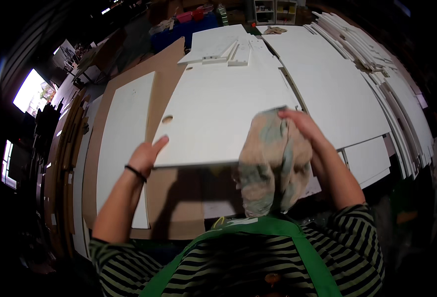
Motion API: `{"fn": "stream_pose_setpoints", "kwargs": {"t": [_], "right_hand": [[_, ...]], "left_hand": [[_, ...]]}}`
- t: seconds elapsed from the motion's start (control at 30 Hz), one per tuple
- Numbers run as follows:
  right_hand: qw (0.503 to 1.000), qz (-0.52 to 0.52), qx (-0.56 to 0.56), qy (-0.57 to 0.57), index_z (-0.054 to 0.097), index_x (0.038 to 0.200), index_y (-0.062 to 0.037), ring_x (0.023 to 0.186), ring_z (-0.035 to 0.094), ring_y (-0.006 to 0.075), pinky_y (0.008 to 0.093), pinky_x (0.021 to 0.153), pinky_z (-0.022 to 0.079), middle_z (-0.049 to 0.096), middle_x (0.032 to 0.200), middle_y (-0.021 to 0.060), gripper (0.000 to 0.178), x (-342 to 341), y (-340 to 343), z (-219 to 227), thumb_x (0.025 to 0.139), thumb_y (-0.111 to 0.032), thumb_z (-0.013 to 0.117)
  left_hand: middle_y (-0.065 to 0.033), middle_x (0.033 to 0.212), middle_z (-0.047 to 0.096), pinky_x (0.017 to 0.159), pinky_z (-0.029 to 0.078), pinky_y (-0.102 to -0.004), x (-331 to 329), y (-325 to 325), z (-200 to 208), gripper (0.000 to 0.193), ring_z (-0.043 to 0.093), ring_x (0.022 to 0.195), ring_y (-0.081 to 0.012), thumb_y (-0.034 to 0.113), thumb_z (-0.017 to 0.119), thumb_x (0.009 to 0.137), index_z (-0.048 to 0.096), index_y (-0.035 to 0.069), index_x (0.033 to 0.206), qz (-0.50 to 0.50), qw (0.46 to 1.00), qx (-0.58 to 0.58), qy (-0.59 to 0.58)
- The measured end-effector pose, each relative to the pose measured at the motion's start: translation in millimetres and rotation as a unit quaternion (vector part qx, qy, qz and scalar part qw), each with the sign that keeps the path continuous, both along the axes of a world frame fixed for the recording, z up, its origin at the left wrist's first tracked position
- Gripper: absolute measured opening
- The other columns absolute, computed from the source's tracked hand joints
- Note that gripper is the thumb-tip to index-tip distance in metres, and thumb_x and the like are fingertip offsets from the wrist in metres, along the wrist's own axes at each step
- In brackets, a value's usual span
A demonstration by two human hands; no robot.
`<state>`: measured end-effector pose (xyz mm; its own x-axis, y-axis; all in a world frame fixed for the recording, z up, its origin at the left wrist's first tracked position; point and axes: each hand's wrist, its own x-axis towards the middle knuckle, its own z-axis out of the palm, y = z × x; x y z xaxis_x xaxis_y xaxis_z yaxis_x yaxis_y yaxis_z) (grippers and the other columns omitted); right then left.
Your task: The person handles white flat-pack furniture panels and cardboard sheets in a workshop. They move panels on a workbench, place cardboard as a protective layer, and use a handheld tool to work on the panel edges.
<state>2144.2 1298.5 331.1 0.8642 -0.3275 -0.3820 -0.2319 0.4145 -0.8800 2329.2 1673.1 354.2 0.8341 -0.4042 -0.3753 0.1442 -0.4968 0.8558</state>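
A large white panel [218,114] with a round hole [167,119] near its left edge lies in front of me, its near edge toward my body. My left hand [146,154] grips its near left corner, thumb on top and the other fingers hidden below. From my right hand [305,127] hangs a crumpled beige and grey-green cloth [273,153], pinched near its top. The cloth covers the panel's near right corner. Whether the right fingers also touch the panel cannot be seen.
A narrow white board [124,138] lies on brown sheeting [176,198] at left. Smaller white pieces [238,54] rest at the panel's far end. Another wide white panel [327,89] is on the right, beside stacked white strips [352,44]. A second cloth [275,30] lies far back.
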Motion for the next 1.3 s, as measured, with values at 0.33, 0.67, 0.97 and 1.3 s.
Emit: {"fn": "stream_pose_setpoints", "kwargs": {"t": [0.33,0.67,0.97,1.3], "right_hand": [[0.994,0.052,0.053,-0.076,0.060,0.102,0.0005,0.083,0.058,0.0095,0.0244,0.075,0.048,0.062,0.094,0.0036,0.033,-168.4,279.2,30.0,0.091,-0.030,0.062],[0.990,0.100,0.094,-0.039,0.059,0.110,0.0005,0.093,0.053,0.0125,0.0285,0.086,0.042,0.061,0.102,0.0044,0.046,-124.4,455.2,-9.9,0.095,-0.042,0.053],[0.967,0.082,0.200,-0.137,0.057,0.111,0.0042,0.091,0.060,0.0187,0.0341,0.080,0.049,0.063,0.103,0.0104,0.045,-20.7,463.1,-122.7,0.096,-0.038,0.054],[0.984,0.091,0.039,-0.147,0.062,0.103,0.0060,0.081,0.056,0.0129,0.0314,0.074,0.047,0.065,0.091,0.0070,0.043,22.8,484.0,-134.5,0.095,-0.036,0.057]], "left_hand": [[-0.0096,0.089,0.069,0.072,0.049,-0.0241,-112.2,255.6,73.4,0.044,0.062,0.076,-0.0128,0.036,0.059,0.094,0.067,-0.008,0.097,0.004,0.997,0.067,-0.041],[-0.0324,0.093,0.063,0.082,0.047,-0.0472,-34.3,471.9,79.5,0.070,0.061,0.089,-0.0453,0.051,0.036,0.097,0.064,-0.014,0.092,-0.051,0.789,0.491,-0.365],[-0.0302,0.082,0.063,0.075,0.045,-0.0492,-50.2,457.8,152.4,0.067,0.059,0.082,-0.0478,0.049,0.032,0.099,0.063,-0.010,0.088,0.132,0.744,0.443,-0.483],[-0.0173,0.061,0.057,0.051,0.038,-0.0364,-137.1,455.0,150.5,0.052,0.050,0.055,-0.0204,0.031,0.036,0.104,0.059,-0.011,0.084,0.195,0.748,0.248,-0.584]]}}
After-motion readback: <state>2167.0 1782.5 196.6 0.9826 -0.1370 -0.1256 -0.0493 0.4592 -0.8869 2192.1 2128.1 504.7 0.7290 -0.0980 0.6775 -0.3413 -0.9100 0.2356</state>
